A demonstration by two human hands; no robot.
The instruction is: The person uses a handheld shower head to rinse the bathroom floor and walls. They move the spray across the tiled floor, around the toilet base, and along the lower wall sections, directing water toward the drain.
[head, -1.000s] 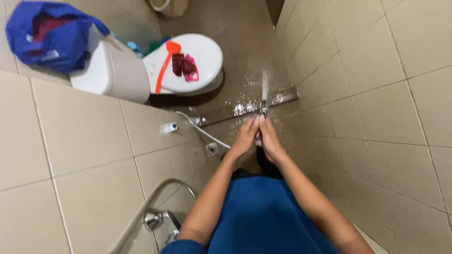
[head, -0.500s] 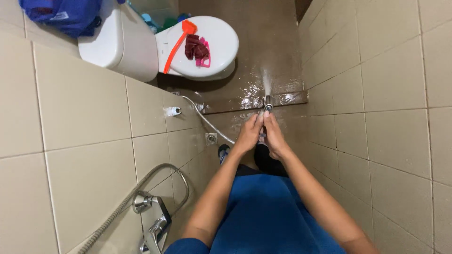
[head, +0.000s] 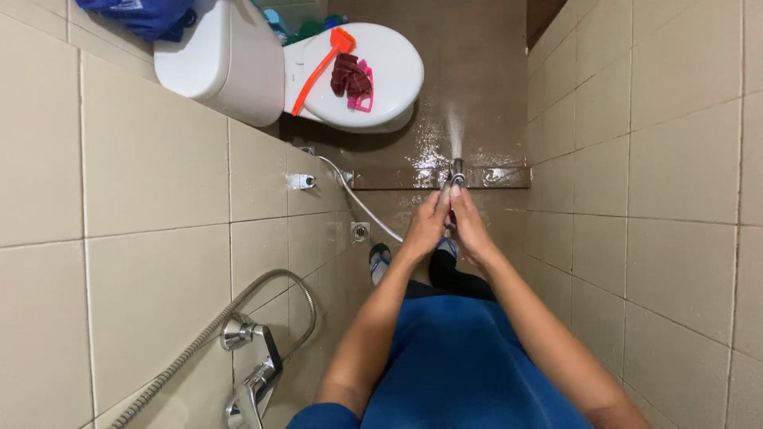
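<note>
Both arms extend forward and down from a blue top, forearms converging so the hands meet at the centre of the view. Left hand [head: 424,229] and right hand [head: 470,229] are pressed together side by side, fingers curled closed around the handle of a metal spray nozzle [head: 455,171], whose tip protrudes just past the fingertips. Wrists are straight, palms facing each other. A thin jet of water [head: 455,135] leaves the nozzle and runs away from the person, landing on the wet brown floor [head: 477,71]; the floor glistens around a low step [head: 445,176] directly under the nozzle. A white hose [head: 358,200] runs from under the left hand to the tiled wall on the left, near a small wall bracket [head: 300,182] and a round metal fitting [head: 360,231]. Below the hands, a foot in a sandal [head: 379,260] is partly visible. Farther out, a white toilet [head: 350,71] with closed lid carries an orange brush [head: 318,67] and a dark red cloth [head: 350,77]. A blue bag [head: 143,12] rests on the cistern. Lower left, a chrome tap [head: 254,373] with a flexible metal hose [head: 238,318] is mounted on the beige tiles.
</note>
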